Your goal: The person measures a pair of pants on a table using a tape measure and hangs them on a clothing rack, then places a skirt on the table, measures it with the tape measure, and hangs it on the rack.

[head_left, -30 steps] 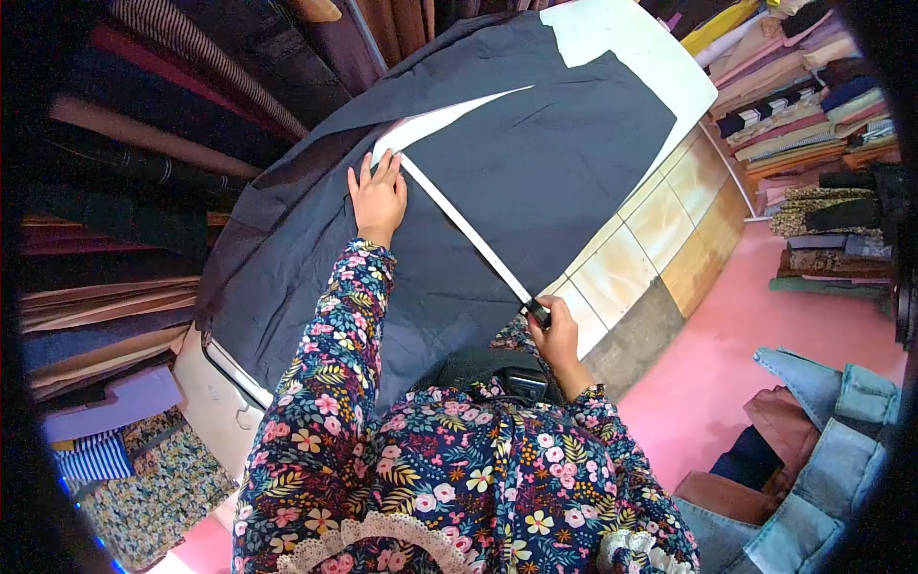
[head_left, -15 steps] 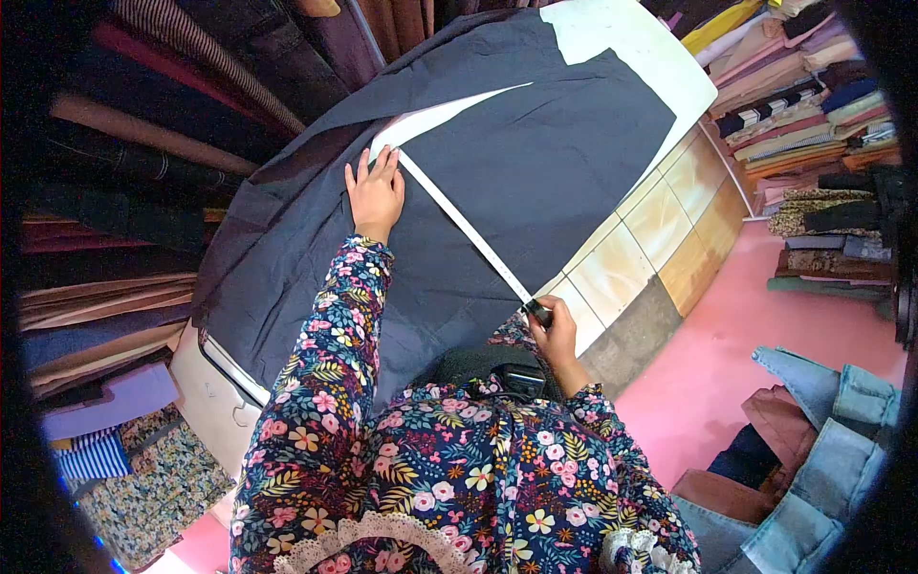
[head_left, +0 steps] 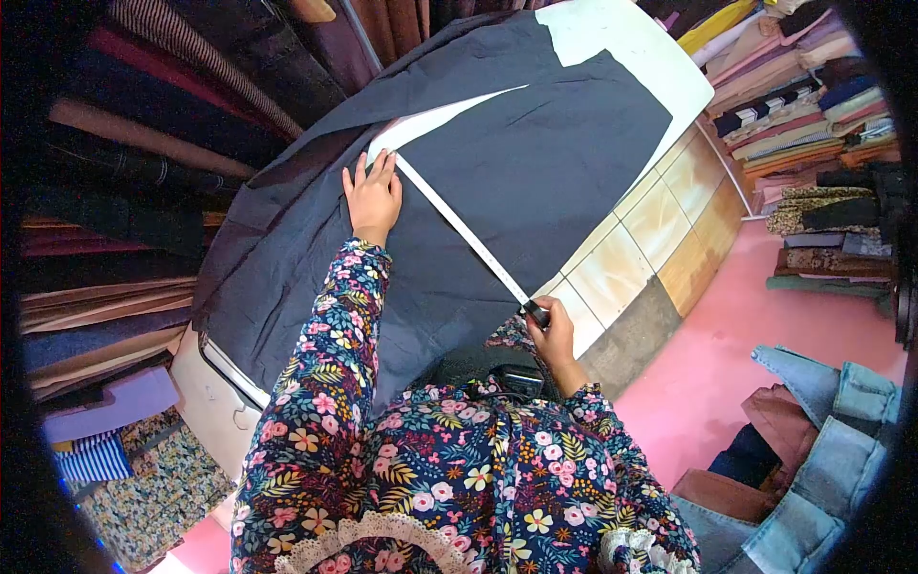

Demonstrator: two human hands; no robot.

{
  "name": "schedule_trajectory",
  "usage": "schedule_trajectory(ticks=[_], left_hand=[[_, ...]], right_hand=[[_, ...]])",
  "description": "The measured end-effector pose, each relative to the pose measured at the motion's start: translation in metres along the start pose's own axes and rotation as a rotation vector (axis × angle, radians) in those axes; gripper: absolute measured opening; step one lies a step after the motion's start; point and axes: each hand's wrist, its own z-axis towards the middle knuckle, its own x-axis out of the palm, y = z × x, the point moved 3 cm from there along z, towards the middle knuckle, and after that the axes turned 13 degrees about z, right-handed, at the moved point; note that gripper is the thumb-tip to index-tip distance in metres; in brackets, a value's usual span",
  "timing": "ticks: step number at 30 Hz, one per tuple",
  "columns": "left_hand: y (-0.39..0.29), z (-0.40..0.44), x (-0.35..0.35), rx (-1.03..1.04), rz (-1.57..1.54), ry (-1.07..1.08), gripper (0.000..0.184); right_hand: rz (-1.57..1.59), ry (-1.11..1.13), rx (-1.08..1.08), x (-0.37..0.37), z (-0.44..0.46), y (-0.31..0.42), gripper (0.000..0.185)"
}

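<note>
Dark navy cloth [head_left: 535,182] lies spread over a white table [head_left: 636,57], with a cut slit showing white beneath it. Across the cloth runs a straight white tape measure [head_left: 461,227] with a black piece at its near end. My right hand [head_left: 557,340] is closed around that black piece at the cloth's near edge. My left hand [head_left: 373,199] rests flat on the cloth with fingers stretched out. Its fingertips touch the strip's far end, or lie right beside it.
Rolls and folded stacks of fabric [head_left: 115,297] line the left side. More folded fabrics [head_left: 803,124] fill shelves at the right. Denim pieces [head_left: 813,478] lie at lower right by the pink floor [head_left: 708,354]. Tiles [head_left: 622,273] show beside the table.
Almost nothing differs. The whole view has shifted very slightly, while both hands and the tape measure keep their places on the cloth.
</note>
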Motion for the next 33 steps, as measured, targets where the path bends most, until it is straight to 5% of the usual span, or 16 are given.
schedule_trajectory(ticks=[11, 21, 33], left_hand=[[0.001, -0.001, 0.004, -0.009, -0.024, -0.047, 0.038], [0.007, -0.008, 0.009, -0.073, -0.171, -0.075, 0.056], [0.031, -0.005, -0.009, -0.101, -0.143, 0.053, 0.050]], right_hand=[[-0.046, 0.044, 0.008, -0.002, 0.002, 0.001, 0.032], [-0.047, 0.087, -0.026, -0.020, 0.012, 0.012, 0.033], [-0.023, -0.097, 0.036, -0.139, 0.097, -0.032, 0.030]])
